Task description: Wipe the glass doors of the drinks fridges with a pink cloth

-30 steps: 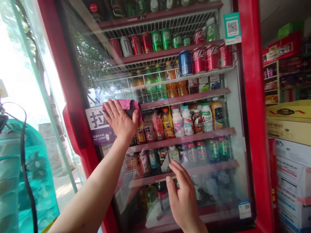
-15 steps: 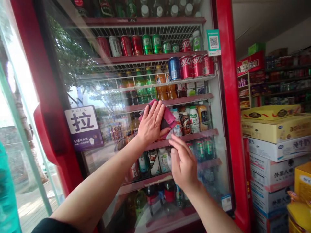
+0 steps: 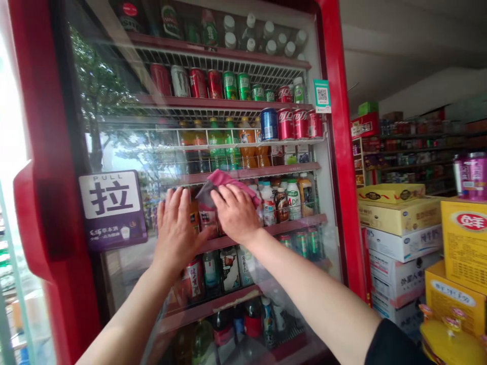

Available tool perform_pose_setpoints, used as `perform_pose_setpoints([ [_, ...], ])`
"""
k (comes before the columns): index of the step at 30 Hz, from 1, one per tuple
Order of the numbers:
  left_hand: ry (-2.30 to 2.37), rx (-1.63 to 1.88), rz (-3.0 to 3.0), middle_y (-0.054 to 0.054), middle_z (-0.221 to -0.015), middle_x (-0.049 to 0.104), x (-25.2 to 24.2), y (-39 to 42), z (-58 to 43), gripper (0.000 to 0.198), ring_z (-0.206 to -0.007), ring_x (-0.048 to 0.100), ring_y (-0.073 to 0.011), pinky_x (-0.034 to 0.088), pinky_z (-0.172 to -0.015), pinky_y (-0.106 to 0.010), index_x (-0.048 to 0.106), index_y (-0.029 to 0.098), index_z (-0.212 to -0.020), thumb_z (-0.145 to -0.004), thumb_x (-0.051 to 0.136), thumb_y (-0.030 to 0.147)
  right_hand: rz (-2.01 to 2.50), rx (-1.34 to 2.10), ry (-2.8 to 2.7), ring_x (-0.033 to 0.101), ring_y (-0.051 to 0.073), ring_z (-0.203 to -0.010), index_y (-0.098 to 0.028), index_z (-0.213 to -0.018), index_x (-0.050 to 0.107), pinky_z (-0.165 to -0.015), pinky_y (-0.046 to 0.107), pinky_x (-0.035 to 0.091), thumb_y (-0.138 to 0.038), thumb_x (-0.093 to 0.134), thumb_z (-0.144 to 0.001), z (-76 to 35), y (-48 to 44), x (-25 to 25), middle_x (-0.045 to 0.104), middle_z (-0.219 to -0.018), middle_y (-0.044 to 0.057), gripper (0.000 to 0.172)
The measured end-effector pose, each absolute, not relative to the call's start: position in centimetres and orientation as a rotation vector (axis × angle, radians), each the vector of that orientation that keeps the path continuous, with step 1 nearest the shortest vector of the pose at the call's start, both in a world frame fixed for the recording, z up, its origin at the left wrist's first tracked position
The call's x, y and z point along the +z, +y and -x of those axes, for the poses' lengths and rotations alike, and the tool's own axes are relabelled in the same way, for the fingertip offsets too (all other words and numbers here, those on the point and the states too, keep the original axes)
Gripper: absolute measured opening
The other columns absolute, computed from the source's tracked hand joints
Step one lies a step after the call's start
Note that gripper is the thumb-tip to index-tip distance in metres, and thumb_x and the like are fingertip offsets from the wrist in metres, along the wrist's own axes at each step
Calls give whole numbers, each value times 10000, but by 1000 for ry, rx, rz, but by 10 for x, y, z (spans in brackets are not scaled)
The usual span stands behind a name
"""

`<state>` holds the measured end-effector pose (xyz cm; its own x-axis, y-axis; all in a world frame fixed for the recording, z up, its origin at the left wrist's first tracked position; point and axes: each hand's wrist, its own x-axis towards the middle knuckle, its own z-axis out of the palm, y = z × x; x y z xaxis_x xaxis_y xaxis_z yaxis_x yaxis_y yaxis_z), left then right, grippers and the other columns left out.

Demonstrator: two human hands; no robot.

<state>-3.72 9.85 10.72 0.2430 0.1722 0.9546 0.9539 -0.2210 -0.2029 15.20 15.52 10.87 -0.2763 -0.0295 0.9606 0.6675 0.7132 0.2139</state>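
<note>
A pink cloth lies against the glass door of a red drinks fridge. My right hand presses on the cloth's lower part, fingers curled over it, at the level of the middle shelf. My left hand rests flat on the glass just to the left, fingers spread, holding nothing. Behind the glass stand shelves of cans and bottles.
A purple and white "PULL" sign is stuck on the glass at the left. The red door handle juts out at the far left. Stacked cartons and yellow boxes stand at the right, with store shelves behind.
The cloth has passed from my left hand to my right hand. My left hand now lies flat on the glass beside it. The view has swung to the right.
</note>
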Motion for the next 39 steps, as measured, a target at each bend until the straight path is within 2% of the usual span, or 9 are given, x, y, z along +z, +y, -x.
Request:
perform_pose_setpoints([
  [3,-1085,-1206,1563,-114,-1845,283,88,78,57,1009,-1714,222,-425,173,-1396,-683,144,315,-1789,-938,667,451,299,-945,-1946,501,288,-1570,-185,-1502,655,-1409,568,328,-223,433,-1139,-125,141,128,647,-1592,120,427],
  [8,-1102,-1469,1467,342,-1796,119,74,59,73,959,-1721,199,-398,150,-1430,-605,137,660,-1695,-877,619,523,106,-1165,-2036,344,204,-1686,-147,-1545,623,-1460,418,194,-194,306,-1156,-84,131,138,493,-1749,38,504],
  [11,-1166,-1570,1453,425,-1741,123,64,56,71,925,-1717,191,-417,158,-1422,-562,169,718,-1654,-849,596,560,110,-1122,-2059,334,197,-1690,-203,-1569,610,-1448,409,197,-237,391,-1148,-83,134,136,462,-1767,29,475],
  [17,-1141,-1598,1503,436,-1721,144,54,60,48,933,-1708,196,-433,146,-1408,-537,209,721,-1641,-805,598,573,299,-1095,-2009,272,234,-1716,-187,-1652,489,-1454,486,162,-372,516,-1139,-132,150,141,374,-1810,55,546],
  [22,-1126,-1569,1560,375,-1761,147,47,67,38,908,-1709,209,-419,161,-1416,-573,213,689,-1661,-844,602,621,582,-934,-1819,193,284,-1739,-153,-1721,373,-1436,561,144,-433,544,-1117,-209,183,139,302,-1833,108,688],
  [27,-1157,-1475,1537,-3,-1872,192,32,57,32,844,-1720,203,-416,224,-1382,-706,228,373,-1774,-1007,565,479,945,-697,-1312,171,305,-1742,-80,-1733,343,-1417,589,163,-350,372,-1129,-260,215,128,294,-1832,153,662],
  [29,-1161,-1474,1527,-83,-1868,214,29,52,28,821,-1723,201,-411,228,-1380,-702,239,311,-1777,-1036,553,474,1036,-590,-1132,183,339,-1737,-54,-1727,346,-1402,630,184,-316,342,-1129,-252,214,125,299,-1824,184,653],
  [34,-1170,-1471,1537,-44,-1872,205,27,46,21,817,-1726,203,-390,233,-1388,-684,214,359,-1777,-1047,550,506,804,-821,-1541,209,317,-1733,-169,-1743,346,-1421,602,180,-348,447,-1141,-180,180,104,331,-1825,99,637],
  [39,-1118,-1489,1536,-29,-1857,259,26,54,15,816,-1711,256,-391,241,-1389,-658,278,360,-1763,-1023,574,538,365,-1187,-1941,286,229,-1706,-227,-1660,497,-1434,525,218,-326,379,-1180,-130,151,80,400,-1800,2,504],
])
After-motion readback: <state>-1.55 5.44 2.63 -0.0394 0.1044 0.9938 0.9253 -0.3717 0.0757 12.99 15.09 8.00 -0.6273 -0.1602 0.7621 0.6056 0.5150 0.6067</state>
